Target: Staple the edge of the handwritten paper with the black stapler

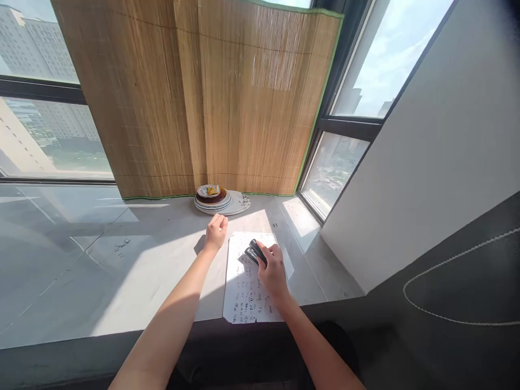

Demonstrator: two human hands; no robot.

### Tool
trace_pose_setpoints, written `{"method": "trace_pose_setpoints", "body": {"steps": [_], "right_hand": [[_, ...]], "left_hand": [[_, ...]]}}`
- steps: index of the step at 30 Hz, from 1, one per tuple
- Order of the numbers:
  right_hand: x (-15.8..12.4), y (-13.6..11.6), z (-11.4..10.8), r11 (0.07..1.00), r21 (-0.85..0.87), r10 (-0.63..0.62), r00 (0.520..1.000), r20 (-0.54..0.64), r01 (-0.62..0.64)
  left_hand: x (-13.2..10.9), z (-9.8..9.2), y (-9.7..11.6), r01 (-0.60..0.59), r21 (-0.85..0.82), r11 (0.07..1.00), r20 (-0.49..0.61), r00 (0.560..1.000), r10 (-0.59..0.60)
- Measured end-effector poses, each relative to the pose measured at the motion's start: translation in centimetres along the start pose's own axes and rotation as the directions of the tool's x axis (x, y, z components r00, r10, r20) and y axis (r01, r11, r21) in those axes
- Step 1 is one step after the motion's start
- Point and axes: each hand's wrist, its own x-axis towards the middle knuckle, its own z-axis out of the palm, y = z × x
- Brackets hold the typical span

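My right hand (273, 273) grips a black stapler (257, 253) over the upper part of a white sheet of paper (235, 292). Handwriting covers much of the sheet, and its corners look clipped. Beyond the sheet's upper left corner, my left hand (216, 230) is closed with its fingers curled in; whatever it may hold is hidden. Small dark bits like loose staples (122, 246) lie on the sill to the left, and a couple more sit right of the paper's top edge.
Stacked plates (213, 205) with a small yellow packet (212, 190) on top stand against the bamboo blind (227, 108), beside an oval plate (241, 202). Windows surround the pale stone sill (162, 281). A white wall (422, 135) and a hanging beaded cord (430, 260) are at right.
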Motion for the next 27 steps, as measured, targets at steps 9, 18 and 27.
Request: {"method": "trace_pose_setpoints", "body": {"steps": [9,18,27], "right_hand": [[1.6,2.8,-3.2,0.972,0.226,0.096,0.991,-0.095,-0.072],[9.2,8.8,-1.2,0.976,0.071,0.204,0.977,0.054,-0.207],[10.9,7.8,2.2,0.887,-0.453,0.259,0.912,0.318,-0.094]], "left_hand": [[-0.7,-0.8,1.0,0.107,0.145,0.984,0.069,0.991,-0.118],[-6.4,-9.1,0.2,0.155,0.387,0.909,0.182,0.953,-0.24],[-11.1,-14.5,-1.3,0.256,0.808,0.531,0.017,0.891,-0.455]]}}
